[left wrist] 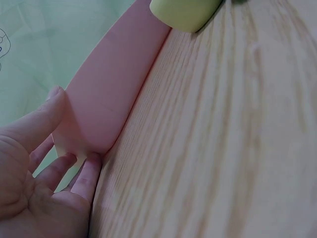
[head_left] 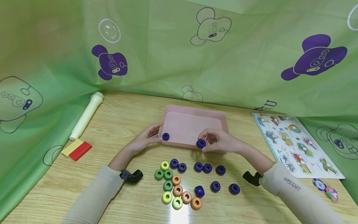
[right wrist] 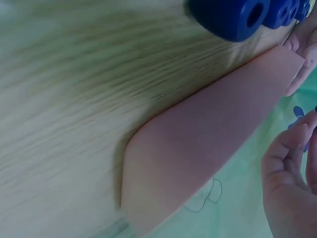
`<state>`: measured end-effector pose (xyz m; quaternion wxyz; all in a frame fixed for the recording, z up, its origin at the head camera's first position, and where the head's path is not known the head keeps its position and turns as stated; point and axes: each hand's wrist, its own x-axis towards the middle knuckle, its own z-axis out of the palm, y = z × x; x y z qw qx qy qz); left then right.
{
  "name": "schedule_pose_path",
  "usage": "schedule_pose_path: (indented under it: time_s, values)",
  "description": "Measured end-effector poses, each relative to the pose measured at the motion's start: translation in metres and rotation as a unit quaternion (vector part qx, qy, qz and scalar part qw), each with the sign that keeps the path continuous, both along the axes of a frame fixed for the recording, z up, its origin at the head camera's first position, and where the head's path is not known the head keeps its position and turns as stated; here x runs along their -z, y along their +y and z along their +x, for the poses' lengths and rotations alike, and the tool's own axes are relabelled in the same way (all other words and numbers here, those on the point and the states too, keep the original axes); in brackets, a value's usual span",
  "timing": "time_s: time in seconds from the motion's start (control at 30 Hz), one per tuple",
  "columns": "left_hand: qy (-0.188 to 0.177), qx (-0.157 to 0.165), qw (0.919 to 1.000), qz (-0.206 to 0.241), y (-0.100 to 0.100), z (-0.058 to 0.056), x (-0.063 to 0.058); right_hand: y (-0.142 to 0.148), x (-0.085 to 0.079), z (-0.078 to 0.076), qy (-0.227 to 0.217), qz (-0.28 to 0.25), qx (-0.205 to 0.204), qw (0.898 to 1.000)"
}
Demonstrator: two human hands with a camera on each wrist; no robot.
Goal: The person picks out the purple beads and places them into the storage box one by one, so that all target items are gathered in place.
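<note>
A shallow pink tray point(head_left: 193, 114) stands on the wooden table. My left hand point(head_left: 145, 139) grips its near left corner, thumb at the rim and bent fingertips against the outer wall point(left wrist: 104, 89). One dark blue bead point(head_left: 166, 136) lies inside, close to that corner. My right hand point(head_left: 221, 141) pinches another dark blue bead point(head_left: 201, 143) between thumb and fingers, over the tray's front wall. In the right wrist view the right hand point(right wrist: 292, 183) is partly cut off and its bead mostly out of frame.
In front of the tray lie several dark blue beads point(head_left: 207, 168), with orange point(head_left: 186, 197), green point(head_left: 168, 185) and yellow beads point(head_left: 177, 203) grouped at left. A white tube point(head_left: 86, 115) and a yellow-red block point(head_left: 76, 149) are far left. A picture board point(head_left: 297, 144) lies right. Green curtain point(head_left: 162, 56) encloses the table.
</note>
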<state>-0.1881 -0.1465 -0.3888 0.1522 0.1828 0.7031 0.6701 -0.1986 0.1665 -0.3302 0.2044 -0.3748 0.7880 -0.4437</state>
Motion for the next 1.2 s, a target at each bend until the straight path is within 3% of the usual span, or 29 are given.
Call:
schedule_pose_path:
  time_s: [0.3, 0.77, 1.2]
  values:
    - [-0.006, -0.004, 1.0, 0.007, -0.001, 0.0, 0.002, -0.027, 0.024, -0.032, -0.013, 0.031, 0.094, 0.995]
    - [-0.004, 0.004, 0.9999, 0.01, 0.0, 0.0, 0.001, -0.05, 0.047, -0.048, -0.005, 0.09, 0.056, 0.994]
    - [-0.01, -0.001, 0.9999, 0.004, 0.0, 0.0, 0.002, -0.068, 0.056, -0.047, 0.012, 0.09, 0.066, 0.994]
